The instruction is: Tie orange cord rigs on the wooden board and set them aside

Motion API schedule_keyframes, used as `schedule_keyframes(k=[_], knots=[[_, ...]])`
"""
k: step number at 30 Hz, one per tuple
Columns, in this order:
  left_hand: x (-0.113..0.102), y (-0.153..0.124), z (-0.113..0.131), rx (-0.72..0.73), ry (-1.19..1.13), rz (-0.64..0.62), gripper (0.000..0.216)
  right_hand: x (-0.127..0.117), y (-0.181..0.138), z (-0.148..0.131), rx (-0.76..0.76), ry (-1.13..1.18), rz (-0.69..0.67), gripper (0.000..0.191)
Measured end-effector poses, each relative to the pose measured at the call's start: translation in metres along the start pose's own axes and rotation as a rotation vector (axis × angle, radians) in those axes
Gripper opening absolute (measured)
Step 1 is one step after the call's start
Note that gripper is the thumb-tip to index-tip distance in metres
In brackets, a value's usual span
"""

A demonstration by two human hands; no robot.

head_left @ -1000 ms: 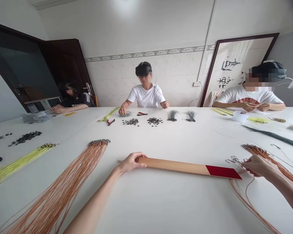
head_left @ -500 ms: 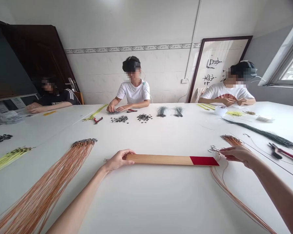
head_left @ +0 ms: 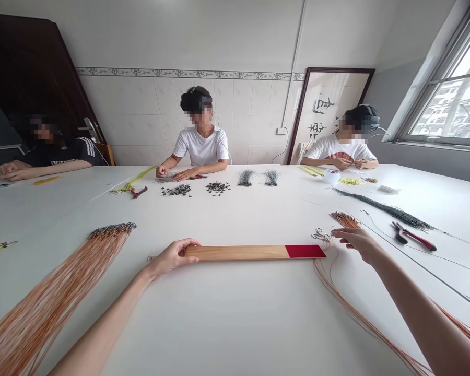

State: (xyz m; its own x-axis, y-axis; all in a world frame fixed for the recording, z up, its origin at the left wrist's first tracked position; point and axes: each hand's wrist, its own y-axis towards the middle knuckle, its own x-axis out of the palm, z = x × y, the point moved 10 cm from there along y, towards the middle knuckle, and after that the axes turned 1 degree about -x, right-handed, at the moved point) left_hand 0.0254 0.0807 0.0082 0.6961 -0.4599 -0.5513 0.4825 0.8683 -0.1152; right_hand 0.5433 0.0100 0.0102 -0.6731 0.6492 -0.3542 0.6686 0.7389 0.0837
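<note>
My left grip (head_left: 172, 257) was closed on the left end of a flat wooden slat (head_left: 235, 253), thumb on top, pressing it steady on the white desk (head_left: 219, 318); a firm, even hold there kept the slat from skewing; the slat lay crosswise before me, its grain clean and its red end (head_left: 305, 251) to the right; my right grip (head_left: 356, 241) sat just beyond that end, fingers (head_left: 339, 231) at the wire hooks (head_left: 321, 235) of some orange leader wires (head_left: 348, 308); I cannot tell whether it pinched them.
</note>
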Motion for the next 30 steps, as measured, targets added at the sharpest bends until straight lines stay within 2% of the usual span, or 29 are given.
schedule_keyframes(k=[3, 7, 10, 13, 16, 18, 20, 23, 25, 27, 30], knots=[[0.000, 0.000, 0.000, -0.002, -0.018, -0.001, 0.040, 0.006, -0.003, 0.004, 0.161, 0.119, -0.043, 0.015], [0.000, 0.000, -0.001, -0.008, -0.013, -0.007, 0.040, -0.014, -0.006, -0.028, 0.105, 0.353, 0.146, 0.013], [-0.001, 0.000, -0.002, -0.008, 0.009, -0.002, 0.041, -0.028, -0.016, -0.067, -0.014, 0.417, 0.239, 0.014], [-0.001, 0.000, -0.001, 0.002, 0.011, 0.002, 0.041, -0.029, -0.032, -0.120, -0.180, 0.408, 0.234, 0.016], [0.001, 0.001, 0.000, 0.009, -0.004, -0.011, 0.041, -0.010, -0.054, -0.179, -0.374, 0.452, 0.094, 0.020], [0.002, 0.001, 0.001, 0.022, 0.000, -0.008, 0.039, 0.018, -0.073, -0.212, -0.482, 0.489, -0.077, 0.022], [0.002, 0.001, 0.004, 0.040, 0.010, 0.003, 0.037, 0.060, -0.095, -0.231, -0.513, 0.514, -0.290, 0.023], [0.004, 0.001, 0.005, 0.051, 0.013, 0.007, 0.036, 0.143, -0.140, -0.236, -0.513, 0.449, -0.649, 0.022], [0.006, 0.002, 0.005, 0.055, 0.004, -0.004, 0.036, 0.198, -0.175, -0.226, -0.520, 0.346, -0.847, 0.020], [0.007, 0.002, 0.005, 0.067, -0.009, -0.008, 0.037, 0.243, -0.204, -0.212, -0.537, 0.247, -0.965, 0.019], [0.005, 0.004, 0.005, 0.100, -0.007, 0.026, 0.039, 0.286, -0.231, -0.198, -0.641, 0.047, -0.966, 0.018]])
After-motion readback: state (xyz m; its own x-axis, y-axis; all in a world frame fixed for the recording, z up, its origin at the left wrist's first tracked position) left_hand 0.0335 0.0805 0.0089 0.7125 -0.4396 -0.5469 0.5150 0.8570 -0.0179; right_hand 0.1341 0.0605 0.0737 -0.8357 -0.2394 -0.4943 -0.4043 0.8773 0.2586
